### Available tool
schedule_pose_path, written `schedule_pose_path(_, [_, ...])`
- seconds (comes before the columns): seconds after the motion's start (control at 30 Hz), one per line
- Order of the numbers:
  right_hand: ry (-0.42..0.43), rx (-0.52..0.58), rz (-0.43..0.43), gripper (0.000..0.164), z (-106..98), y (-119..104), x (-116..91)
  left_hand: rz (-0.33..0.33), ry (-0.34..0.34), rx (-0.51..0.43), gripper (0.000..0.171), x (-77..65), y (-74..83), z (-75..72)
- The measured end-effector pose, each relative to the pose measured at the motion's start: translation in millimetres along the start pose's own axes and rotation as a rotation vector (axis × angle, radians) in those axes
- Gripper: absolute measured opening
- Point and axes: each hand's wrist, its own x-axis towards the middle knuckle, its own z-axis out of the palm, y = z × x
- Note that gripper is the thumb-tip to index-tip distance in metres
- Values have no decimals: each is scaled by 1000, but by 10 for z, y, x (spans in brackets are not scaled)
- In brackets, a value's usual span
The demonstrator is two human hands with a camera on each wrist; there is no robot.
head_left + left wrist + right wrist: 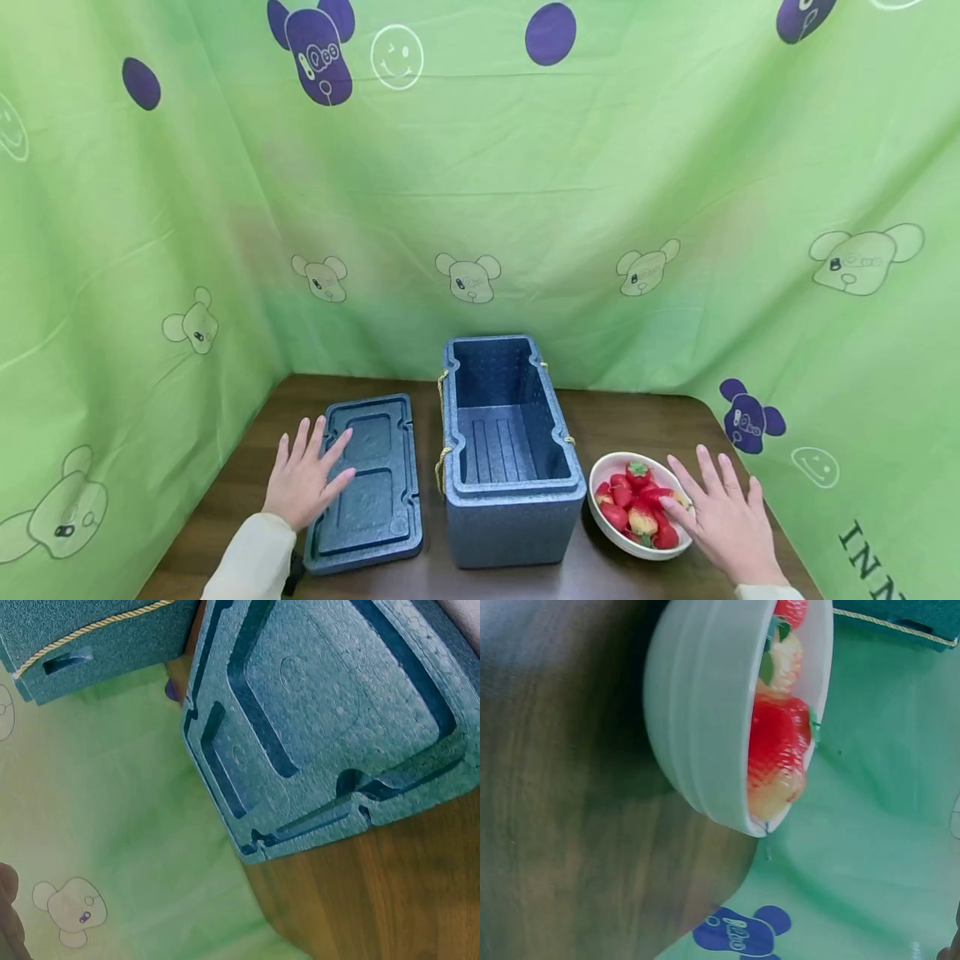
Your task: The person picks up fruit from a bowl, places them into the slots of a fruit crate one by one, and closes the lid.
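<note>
My left hand [306, 482] hovers with spread fingers over the left edge of a blue foam lid [375, 500], which lies flat with its recessed side up. The lid also fills much of the left wrist view. In the middle stands a blue foam box [517, 525], uncovered, its inside bare down to the ribbed floor. My right hand [723, 521] is held, fingers spread, by the right rim of a white bowl [611, 529]. Red and pale strawberries [637, 504] fill the bowl. Neither hand holds anything; whether the right fingertips touch the strawberries I cannot tell.
Yellow rope handles [441, 467] hang on the box's sides. All of it rests on a dark brown wooden table [630, 408]. A green printed curtain [480, 200] surrounds the table at the back and both sides. A small black object [294, 575] lies by my left sleeve.
</note>
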Motion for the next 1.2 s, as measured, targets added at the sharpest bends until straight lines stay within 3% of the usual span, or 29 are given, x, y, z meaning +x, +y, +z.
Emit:
schedule_pose_path(0.37, [-83,26,51,62,10,22,-38,3,-26,-15,61,-28,7,-22])
schedule_pose_path(0.5, [-149,99,103,58,-5,21,0,36,-8,-32,61,-18,41,-37])
schedule_pose_path(0.67, [-212,272,152,55,30,-12,65,73,-25,-69,60,14,120,-83])
schedule_pose_path(0.8, [-259,392,198,58,67,-30,112,113,-51,-76,61,117,235,-119])
schedule_pose_path(0.97, [-269,425,261,58,78,-25,112,162,-56,-99,60,266,427,-130])
schedule_pose_path(1.2, [-322,485,343,53,93,-49,154,194,-114,-256,63,487,722,-169])
